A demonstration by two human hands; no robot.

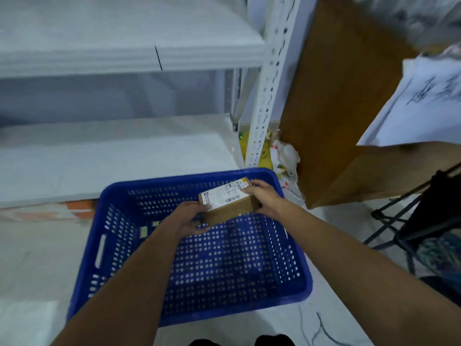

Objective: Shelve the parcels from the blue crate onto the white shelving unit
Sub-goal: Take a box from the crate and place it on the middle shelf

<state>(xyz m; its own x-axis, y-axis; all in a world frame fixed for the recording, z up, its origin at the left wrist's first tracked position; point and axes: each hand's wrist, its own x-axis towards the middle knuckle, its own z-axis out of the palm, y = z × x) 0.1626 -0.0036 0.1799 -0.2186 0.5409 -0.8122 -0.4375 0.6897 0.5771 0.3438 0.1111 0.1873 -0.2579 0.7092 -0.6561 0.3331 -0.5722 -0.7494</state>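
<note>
wooden cabinet (pixel 331 101) | plastic bags (pixel 284 156) beside it | white paper (pixel 419 106) | black stand (pixel 409 221)

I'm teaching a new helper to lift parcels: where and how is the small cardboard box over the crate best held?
By its two short ends, one hand from each side, as the left hand and right hand hold the box now. It is long and narrow, label up, so end grips leave the label readable.

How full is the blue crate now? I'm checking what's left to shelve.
Empty, apart from the parcel both hands hold over it: the blue crate shows only bare perforated floor.
</note>
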